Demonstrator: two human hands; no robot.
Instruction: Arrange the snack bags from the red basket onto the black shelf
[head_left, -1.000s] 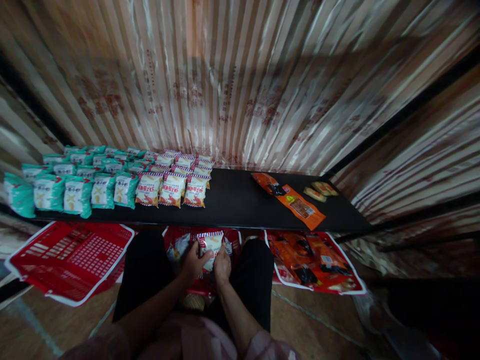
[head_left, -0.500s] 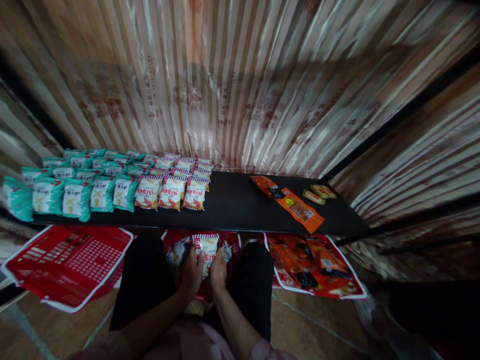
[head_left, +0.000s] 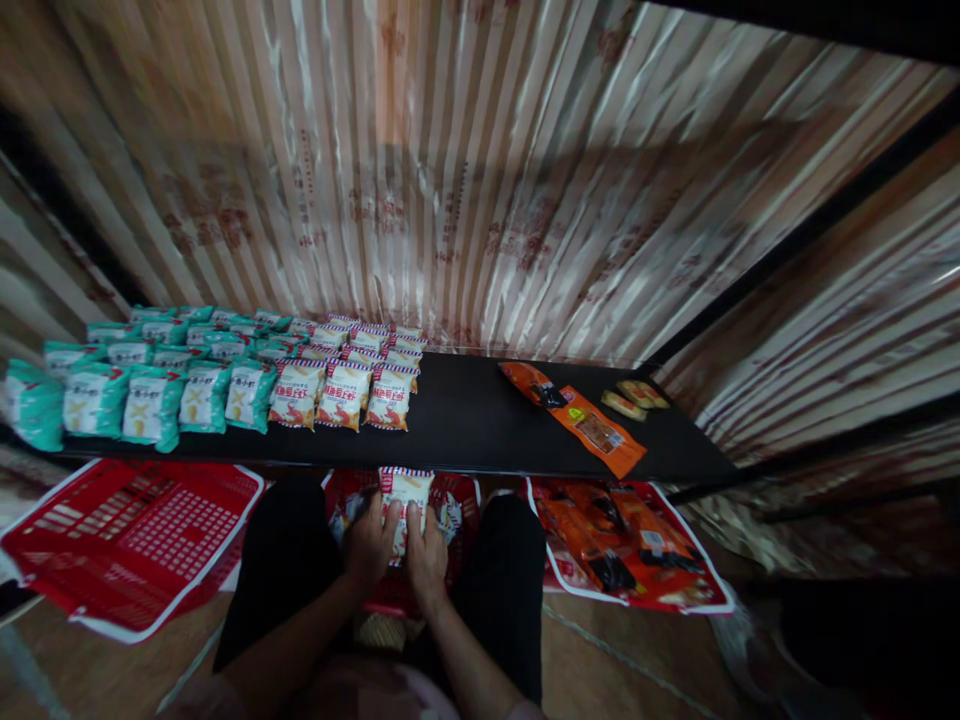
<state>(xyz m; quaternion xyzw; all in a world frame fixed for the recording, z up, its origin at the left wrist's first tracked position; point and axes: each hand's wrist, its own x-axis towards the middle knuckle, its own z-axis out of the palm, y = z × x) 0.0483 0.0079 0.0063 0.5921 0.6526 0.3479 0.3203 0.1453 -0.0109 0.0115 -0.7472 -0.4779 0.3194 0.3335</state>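
Between my two hands is a white snack bag [head_left: 406,488] with a striped top edge, held upright over the middle red basket [head_left: 469,492]. My left hand [head_left: 373,543] grips its left side, and my right hand [head_left: 427,558] its right side, both thumbs lying on the front. More small bags [head_left: 450,518] lie in the basket below. On the black shelf [head_left: 465,430] just ahead, matching white and orange snack bags [head_left: 343,394] stand in rows, with rows of teal snack bags [head_left: 152,405] to their left.
Two orange packets [head_left: 600,432] and several small yellowish packs [head_left: 624,404] lie on the shelf's right part. A red basket [head_left: 142,530] sits at lower left; another [head_left: 559,570] holds orange packets at lower right. Striped sheeting [head_left: 450,200] hangs behind, beside a dark post [head_left: 810,240].
My thumbs have moved inward across the front of the snack bag, and my hands sit closer together. The view has tilted up slightly; the shelf goods have not moved.
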